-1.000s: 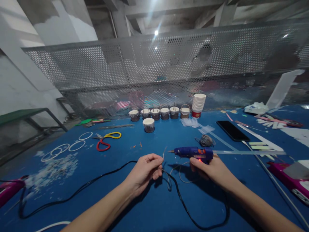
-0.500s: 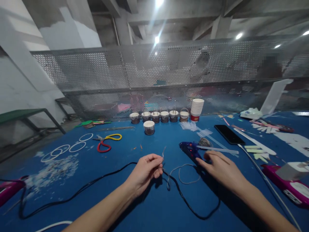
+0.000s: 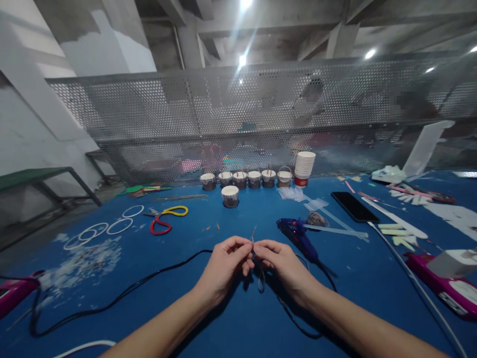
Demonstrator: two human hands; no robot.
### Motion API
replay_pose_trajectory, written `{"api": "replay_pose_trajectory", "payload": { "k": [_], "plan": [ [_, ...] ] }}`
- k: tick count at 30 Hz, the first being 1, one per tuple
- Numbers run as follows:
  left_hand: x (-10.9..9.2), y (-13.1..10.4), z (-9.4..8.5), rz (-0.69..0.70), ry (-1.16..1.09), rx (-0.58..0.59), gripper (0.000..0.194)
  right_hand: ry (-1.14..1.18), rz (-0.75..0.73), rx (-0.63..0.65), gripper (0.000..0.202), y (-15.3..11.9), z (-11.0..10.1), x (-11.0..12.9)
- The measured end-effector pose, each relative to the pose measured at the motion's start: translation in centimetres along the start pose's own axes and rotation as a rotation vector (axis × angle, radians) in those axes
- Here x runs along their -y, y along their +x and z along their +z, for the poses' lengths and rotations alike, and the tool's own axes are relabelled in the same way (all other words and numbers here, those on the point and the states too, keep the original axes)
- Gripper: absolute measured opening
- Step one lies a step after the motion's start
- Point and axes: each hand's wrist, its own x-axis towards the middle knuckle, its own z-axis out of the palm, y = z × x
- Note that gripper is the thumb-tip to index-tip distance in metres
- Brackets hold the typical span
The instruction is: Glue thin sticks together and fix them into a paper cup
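Blue tabletop (image 3: pixel 197 223); on it a glue gun (image 3: pixel 299 236); scissors (image 3: pixel 158 217); phone (image 3: pixel 354 206); upright cups (image 3: pixel 230 197).

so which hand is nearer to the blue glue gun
Right. The right hand is just to the near left of the blue glue gun, not holding it; the left hand is farther off to the left, beyond the right hand.

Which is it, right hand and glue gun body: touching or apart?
Apart: the head view shows blue table between the right hand and the glue gun body.
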Motion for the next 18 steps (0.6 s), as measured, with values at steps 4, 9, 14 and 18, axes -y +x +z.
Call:
{"api": "replay_pose_trajectory", "payload": {
  "k": [4, 9, 14, 18],
  "plan": [
    [0.3, -0.1, 0.1, 0.031, 0.088, -0.028, 0.017, 0.195, 0.028, -0.046, 0.019, -0.2, 0.4, -0.8],
    [0.2, -0.4, 0.8, 0.031, 0.112, -0.063, 0.017, 0.258, 0.071, -0.071, 0.021, -0.4, 0.5, -1.3],
    [0.5, -0.4, 0.8, -0.003, 0.074, -0.048, 0.021, 0.312, 0.046, -0.075, 0.017, -0.4, 0.4, -1.7],
    [0.8, -0.2, 0.6, -0.077, 0.057, -0.055, 0.029, 0.272, 0.012, -0.205, 0.016, -0.6, 0.3, -1.7]
  ]
}}
